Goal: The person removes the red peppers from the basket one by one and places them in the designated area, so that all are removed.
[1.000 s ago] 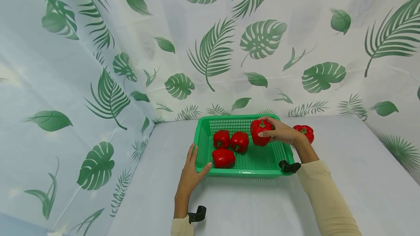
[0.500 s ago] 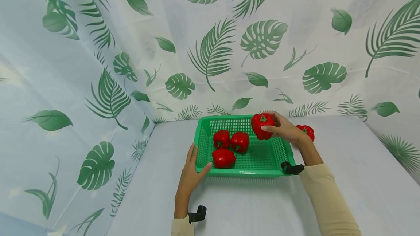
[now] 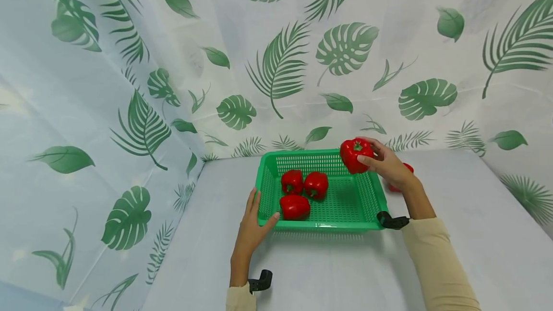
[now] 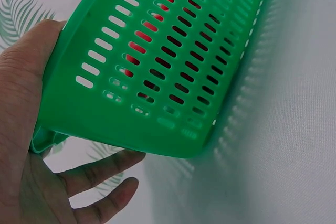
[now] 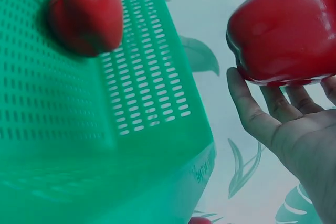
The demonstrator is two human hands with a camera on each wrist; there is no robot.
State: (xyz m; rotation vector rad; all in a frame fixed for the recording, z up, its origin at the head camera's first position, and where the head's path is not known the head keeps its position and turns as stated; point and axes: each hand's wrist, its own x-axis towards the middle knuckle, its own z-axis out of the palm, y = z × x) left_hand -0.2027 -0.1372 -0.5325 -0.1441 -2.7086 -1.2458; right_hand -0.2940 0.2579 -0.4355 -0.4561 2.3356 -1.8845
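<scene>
My right hand [image 3: 390, 163] holds a red bell pepper [image 3: 355, 156] by its sides, stem facing me, over the back right corner of the green plastic basket [image 3: 328, 225]. In the right wrist view this bell pepper [image 5: 289, 30] rests against the fingers, beside the basket wall. My left hand [image 3: 252, 232] grips the basket's front left corner. The left wrist view shows its thumb [image 4: 44, 40] over the rim and the fingers spread past the corner. Inside the basket's left half are three more red bell peppers: one at the back left [image 3: 292, 182], a second beside it [image 3: 316, 185], a third lying in front [image 3: 295, 207].
Another red bell pepper [image 3: 407, 168] sits on the white table [image 3: 458, 196] right of the basket, mostly hidden behind my right wrist. A leaf-print sheet [image 3: 276, 61] hangs behind the table and along the left. Each wrist wears a black camera mount [image 3: 260, 281].
My right hand has lifted the bell pepper up and to the right, from inside the basket to above its back right rim. The left hand and the basket have stayed put.
</scene>
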